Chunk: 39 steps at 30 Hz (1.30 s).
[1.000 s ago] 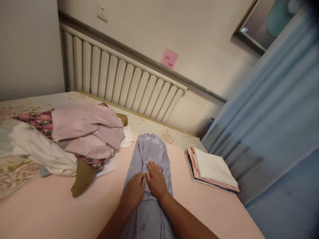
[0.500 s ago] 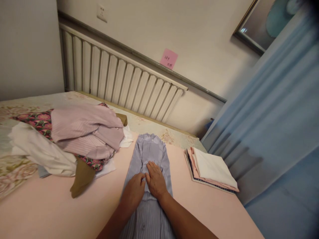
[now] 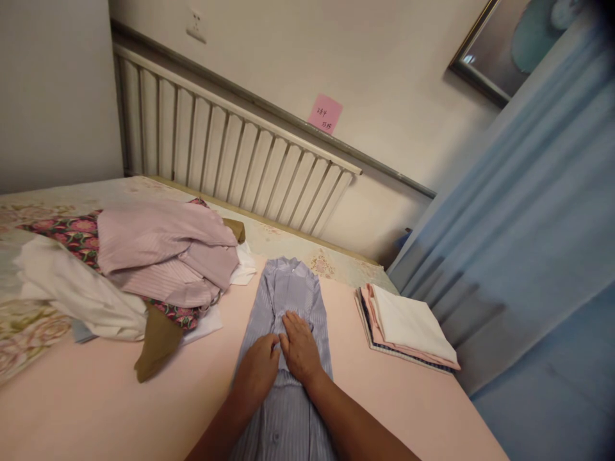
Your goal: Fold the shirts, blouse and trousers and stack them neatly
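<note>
A blue-grey striped dress (image 3: 294, 285), with a gathered waist and a button low on its front, lies in a long narrow strip in front of me. My left hand (image 3: 259, 363) rests on its left half, knuckles up and fingers curled down into the cloth at the waist; the fingertips are hidden. Right beside it, my right hand (image 3: 300, 346) lies on the dress with its fingers stretched forward. The two thumbs nearly touch. Below the wrists, the dress runs on past the bottom edge of the view.
To the left is a loose heap of clothes: a pink striped garment (image 3: 163, 237), a white one (image 3: 81, 288) and an olive one (image 3: 158, 346). On the right sits a folded stack (image 3: 413, 323), white on top. Behind are a radiator (image 3: 230, 141) and a blue curtain (image 3: 528, 224).
</note>
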Each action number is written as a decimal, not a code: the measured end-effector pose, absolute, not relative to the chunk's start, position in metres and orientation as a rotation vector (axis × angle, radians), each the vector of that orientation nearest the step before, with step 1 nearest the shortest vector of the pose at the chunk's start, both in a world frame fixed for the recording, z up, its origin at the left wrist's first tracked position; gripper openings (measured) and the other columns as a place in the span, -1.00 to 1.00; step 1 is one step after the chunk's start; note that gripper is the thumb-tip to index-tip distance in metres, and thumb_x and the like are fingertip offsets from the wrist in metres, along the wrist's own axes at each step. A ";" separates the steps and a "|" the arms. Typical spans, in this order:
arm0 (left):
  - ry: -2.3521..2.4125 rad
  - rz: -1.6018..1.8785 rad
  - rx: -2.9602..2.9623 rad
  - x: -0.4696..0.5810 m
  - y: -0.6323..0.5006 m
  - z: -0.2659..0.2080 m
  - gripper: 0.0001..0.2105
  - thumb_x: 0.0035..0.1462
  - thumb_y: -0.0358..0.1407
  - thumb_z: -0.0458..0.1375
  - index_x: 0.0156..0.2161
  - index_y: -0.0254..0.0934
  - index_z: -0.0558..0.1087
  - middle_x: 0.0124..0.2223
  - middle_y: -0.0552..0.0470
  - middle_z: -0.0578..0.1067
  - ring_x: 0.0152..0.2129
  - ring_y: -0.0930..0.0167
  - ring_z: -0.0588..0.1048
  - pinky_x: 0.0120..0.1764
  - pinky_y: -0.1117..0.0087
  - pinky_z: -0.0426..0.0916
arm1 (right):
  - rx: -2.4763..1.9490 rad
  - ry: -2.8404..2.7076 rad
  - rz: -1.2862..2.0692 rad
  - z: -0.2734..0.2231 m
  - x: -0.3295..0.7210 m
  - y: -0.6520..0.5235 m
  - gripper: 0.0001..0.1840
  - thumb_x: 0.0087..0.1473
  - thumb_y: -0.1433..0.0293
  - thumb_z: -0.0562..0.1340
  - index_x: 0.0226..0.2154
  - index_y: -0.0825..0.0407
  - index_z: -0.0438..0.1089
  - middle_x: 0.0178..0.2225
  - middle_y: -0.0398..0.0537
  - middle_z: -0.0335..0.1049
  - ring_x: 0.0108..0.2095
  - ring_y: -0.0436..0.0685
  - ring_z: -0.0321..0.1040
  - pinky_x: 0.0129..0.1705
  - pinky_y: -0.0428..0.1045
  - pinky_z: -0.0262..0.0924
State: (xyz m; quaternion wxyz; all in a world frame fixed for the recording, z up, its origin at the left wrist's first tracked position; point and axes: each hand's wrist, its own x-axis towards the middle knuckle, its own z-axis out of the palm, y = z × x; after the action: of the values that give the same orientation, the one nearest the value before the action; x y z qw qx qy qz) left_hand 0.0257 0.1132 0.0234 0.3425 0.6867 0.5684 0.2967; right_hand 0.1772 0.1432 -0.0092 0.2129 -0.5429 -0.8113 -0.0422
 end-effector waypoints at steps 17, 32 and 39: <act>1.475 0.769 1.794 0.026 0.112 0.024 -0.81 0.15 -0.46 -0.02 -0.23 -0.28 0.42 -0.19 -0.02 0.52 -0.22 0.40 0.45 -0.14 0.44 0.22 | -1.526 -2.238 -0.082 -0.005 0.175 0.141 -0.49 0.22 0.40 0.05 0.21 0.12 0.16 0.25 0.08 0.11 0.30 0.18 -0.06 0.30 0.21 -0.11; 1.473 0.766 1.801 0.027 0.112 0.025 -0.80 0.15 -0.47 -0.03 -0.24 -0.29 0.43 -0.19 -0.03 0.52 -0.23 0.41 0.45 -0.15 0.44 0.22 | -1.510 -2.227 -0.118 -0.006 0.175 0.142 -0.50 0.21 0.40 0.07 0.19 0.10 0.19 0.24 0.09 0.14 0.28 0.17 -0.02 0.28 0.22 -0.07; 1.491 0.741 1.802 0.027 0.112 0.028 -0.80 0.15 -0.46 -0.03 -0.22 -0.28 0.43 -0.20 -0.02 0.52 -0.24 0.42 0.45 -0.16 0.45 0.23 | -1.508 -2.223 -0.110 -0.008 0.176 0.143 -0.49 0.21 0.40 0.06 0.20 0.07 0.17 0.24 0.08 0.13 0.29 0.18 -0.03 0.28 0.23 -0.08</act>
State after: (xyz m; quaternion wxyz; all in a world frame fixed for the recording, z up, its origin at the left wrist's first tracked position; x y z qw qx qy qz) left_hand 0.0269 0.1116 0.0278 0.3372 0.6914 0.5721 0.2845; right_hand 0.1763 0.1430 -0.0077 0.2249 -0.5465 -0.8057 -0.0400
